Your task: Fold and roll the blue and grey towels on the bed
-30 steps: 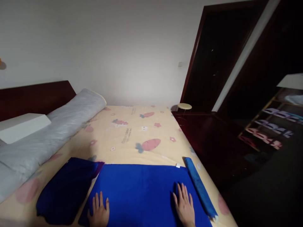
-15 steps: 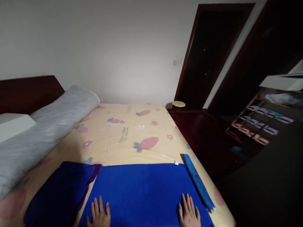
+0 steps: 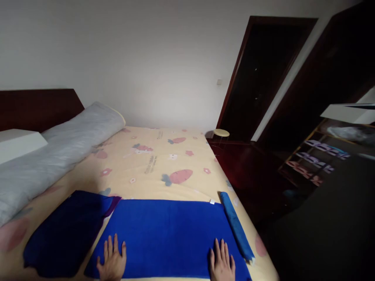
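A bright blue towel (image 3: 166, 234) lies spread flat on the bed, with a small white tag at its far right corner. My left hand (image 3: 113, 260) rests palm down on its left part, fingers spread. On the right part of the towel, my right hand (image 3: 222, 260) also lies flat with fingers apart. A rolled blue cloth (image 3: 236, 226) lies along the towel's right edge. To the left is a darker blue cloth (image 3: 66, 234), in shadow, with a purple strip (image 3: 113, 207) at its edge beside the towel.
The bed (image 3: 175, 156) has a cream sheet printed with carrots and flowers. A grey rolled bedding bundle (image 3: 76, 134) and a white box (image 3: 20, 144) lie by the dark headboard (image 3: 41, 107). Beyond the bed's right edge stand a stool (image 3: 221, 133) and a shoe rack (image 3: 316, 150).
The view has tilted and shifted slightly, so the towel and both hands appear a little farther left. Both hands stay flat on the towel.
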Action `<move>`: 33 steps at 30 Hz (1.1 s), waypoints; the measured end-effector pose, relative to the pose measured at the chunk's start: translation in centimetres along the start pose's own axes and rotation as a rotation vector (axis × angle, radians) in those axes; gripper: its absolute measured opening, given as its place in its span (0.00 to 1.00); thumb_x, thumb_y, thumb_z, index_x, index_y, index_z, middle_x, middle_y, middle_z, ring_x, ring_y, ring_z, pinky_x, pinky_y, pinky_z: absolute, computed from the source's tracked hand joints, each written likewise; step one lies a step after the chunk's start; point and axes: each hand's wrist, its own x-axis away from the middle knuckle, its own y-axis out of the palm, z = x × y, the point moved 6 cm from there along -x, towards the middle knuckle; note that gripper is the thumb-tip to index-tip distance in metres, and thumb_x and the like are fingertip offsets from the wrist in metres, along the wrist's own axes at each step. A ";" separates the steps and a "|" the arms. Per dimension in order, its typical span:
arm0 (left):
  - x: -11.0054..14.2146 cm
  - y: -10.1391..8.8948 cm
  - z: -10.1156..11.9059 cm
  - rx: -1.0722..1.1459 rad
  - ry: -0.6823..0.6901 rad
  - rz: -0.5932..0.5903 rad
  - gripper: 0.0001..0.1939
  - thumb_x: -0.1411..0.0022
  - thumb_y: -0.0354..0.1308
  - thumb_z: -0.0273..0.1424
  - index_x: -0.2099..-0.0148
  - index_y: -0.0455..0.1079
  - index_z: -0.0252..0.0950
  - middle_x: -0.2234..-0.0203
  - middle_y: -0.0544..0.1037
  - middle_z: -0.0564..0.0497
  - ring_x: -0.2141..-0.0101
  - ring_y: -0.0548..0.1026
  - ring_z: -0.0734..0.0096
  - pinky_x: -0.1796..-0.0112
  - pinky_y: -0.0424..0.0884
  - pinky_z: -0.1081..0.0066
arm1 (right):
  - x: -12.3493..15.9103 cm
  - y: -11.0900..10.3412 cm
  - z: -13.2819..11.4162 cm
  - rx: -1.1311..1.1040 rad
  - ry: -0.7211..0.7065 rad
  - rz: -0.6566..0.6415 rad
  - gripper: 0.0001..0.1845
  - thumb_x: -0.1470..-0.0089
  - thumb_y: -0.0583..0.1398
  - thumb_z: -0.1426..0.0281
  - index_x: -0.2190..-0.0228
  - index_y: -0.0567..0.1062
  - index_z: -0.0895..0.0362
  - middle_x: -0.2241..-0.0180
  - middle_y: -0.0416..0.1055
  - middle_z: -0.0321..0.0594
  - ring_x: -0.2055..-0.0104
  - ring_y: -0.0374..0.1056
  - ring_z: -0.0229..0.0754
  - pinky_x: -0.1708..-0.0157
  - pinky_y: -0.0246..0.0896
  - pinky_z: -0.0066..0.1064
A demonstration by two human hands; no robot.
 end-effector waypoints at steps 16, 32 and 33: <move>-0.1 -1.2 0.6 -0.089 0.003 -0.077 0.32 0.32 0.31 0.42 0.31 0.52 0.36 0.34 0.58 0.40 0.35 0.55 0.55 0.40 0.54 0.44 | 0.2 -0.8 -0.5 -0.044 -0.004 -0.048 0.38 0.37 0.36 0.51 0.39 0.64 0.60 0.35 0.56 0.50 0.32 0.47 0.52 0.37 0.42 0.51; -0.2 -1.2 -4.4 0.004 -0.109 -0.059 0.35 0.33 0.32 0.45 0.30 0.48 0.33 0.33 0.56 0.38 0.34 0.52 0.52 0.39 0.49 0.40 | 0.4 -0.1 2.3 0.034 0.087 -0.113 0.42 0.40 0.33 0.52 0.37 0.60 0.63 0.34 0.53 0.50 0.31 0.44 0.52 0.35 0.37 0.51; -0.3 -1.1 -4.8 0.001 -0.090 -0.061 0.34 0.33 0.33 0.44 0.30 0.48 0.34 0.33 0.56 0.40 0.33 0.51 0.54 0.38 0.49 0.42 | 0.4 0.0 3.0 0.037 0.093 -0.118 0.42 0.40 0.33 0.51 0.37 0.59 0.64 0.34 0.52 0.51 0.31 0.45 0.52 0.36 0.37 0.51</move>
